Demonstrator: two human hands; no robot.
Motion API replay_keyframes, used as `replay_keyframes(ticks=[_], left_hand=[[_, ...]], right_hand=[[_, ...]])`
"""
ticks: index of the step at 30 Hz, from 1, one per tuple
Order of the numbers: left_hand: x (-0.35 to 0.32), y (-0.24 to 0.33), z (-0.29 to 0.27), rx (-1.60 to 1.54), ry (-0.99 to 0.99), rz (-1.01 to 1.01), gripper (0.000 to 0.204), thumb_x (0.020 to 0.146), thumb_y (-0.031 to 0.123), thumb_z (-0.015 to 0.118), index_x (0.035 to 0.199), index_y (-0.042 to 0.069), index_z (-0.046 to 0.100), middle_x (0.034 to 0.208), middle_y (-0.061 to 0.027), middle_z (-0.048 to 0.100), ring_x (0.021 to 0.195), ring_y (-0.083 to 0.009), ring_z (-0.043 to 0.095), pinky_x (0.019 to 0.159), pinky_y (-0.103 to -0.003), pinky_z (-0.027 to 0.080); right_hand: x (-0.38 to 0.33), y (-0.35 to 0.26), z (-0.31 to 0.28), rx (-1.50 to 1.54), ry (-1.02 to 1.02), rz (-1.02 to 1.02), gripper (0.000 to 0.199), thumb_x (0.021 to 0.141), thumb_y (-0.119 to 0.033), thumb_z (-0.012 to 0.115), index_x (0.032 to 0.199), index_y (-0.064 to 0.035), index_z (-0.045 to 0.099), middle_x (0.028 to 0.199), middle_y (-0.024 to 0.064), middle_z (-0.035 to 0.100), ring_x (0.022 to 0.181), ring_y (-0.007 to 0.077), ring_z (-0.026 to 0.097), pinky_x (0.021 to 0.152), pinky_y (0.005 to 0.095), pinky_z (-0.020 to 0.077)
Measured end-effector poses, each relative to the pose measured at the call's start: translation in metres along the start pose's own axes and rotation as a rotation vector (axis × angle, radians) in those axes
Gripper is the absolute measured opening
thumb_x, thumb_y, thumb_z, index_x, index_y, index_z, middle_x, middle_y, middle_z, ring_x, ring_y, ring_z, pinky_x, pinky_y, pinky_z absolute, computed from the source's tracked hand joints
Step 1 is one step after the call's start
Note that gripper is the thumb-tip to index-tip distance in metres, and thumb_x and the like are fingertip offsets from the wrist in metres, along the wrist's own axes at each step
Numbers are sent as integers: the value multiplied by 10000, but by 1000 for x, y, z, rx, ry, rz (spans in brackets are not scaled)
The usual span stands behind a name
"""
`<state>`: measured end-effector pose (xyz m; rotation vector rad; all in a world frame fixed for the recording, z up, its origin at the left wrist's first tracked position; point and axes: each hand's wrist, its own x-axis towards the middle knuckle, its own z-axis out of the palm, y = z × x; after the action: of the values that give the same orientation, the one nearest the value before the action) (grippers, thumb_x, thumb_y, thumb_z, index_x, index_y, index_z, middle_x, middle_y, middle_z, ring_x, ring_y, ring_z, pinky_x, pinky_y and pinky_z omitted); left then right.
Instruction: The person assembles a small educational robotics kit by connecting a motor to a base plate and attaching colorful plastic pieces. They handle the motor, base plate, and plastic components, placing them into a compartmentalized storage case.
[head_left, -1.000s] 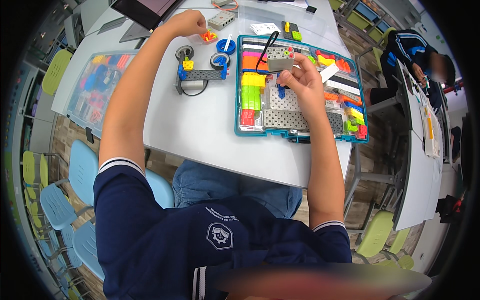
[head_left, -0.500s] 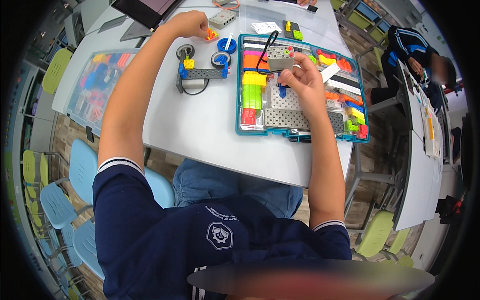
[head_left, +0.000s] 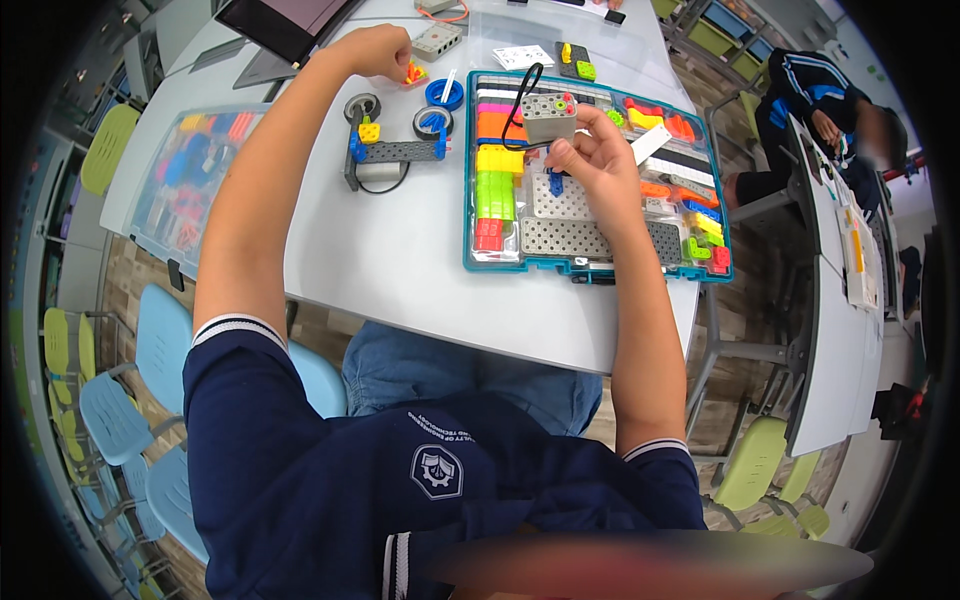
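Observation:
My right hand (head_left: 603, 165) is closed on a grey motor block (head_left: 549, 118) with a black cable (head_left: 516, 105) looping from its left side. It holds the block above an open teal-edged parts case (head_left: 467, 225) full of coloured building pieces. At the far side of the table my left hand (head_left: 384, 50) is curled with its fingertips down at a little pile of orange and yellow pieces (head_left: 414, 73). Whatever those fingers pinch is hidden. Nearer to me lies a partly built model with a grey perforated beam (head_left: 400, 152), blue connectors and a grey wheel (head_left: 361, 108).
A blue ring (head_left: 444, 94) and another wheel (head_left: 432, 122) lie between model and case. A clear box of parts (head_left: 195, 180) sits at the table's left. Behind are a laptop (head_left: 280, 25), a grey block (head_left: 437, 41) and a white card (head_left: 523, 58). Another person sits at the right.
The whole view has shifted slightly. My right hand still holds the motor block over the case, and my left hand stays at the small orange and yellow pieces.

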<state>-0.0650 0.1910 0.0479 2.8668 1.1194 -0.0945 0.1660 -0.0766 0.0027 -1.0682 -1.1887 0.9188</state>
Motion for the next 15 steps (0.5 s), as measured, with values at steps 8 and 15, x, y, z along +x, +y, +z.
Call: replay_keyframes(ticks=[8,15], left_hand=[[5,-11,8,28,18,57,202,757,224,754,864,70,679,847,-106,692,790,-269,660,689,-365,512],[1,-9,-1,-50,9,-5,211,779,245,762,871,68,695,863,-100,702,802,-250,668,696,-361,515]], right_hand=[[-1,1,-1,6,7,0,348,905,-80,717,1205,4,561,1089,76,665,868,121,660,804,261,526],[0,1,0,-18,28,3,351,903,-91,720,1203,4,564,1069,74,671,858,123,662,798,261,524]])
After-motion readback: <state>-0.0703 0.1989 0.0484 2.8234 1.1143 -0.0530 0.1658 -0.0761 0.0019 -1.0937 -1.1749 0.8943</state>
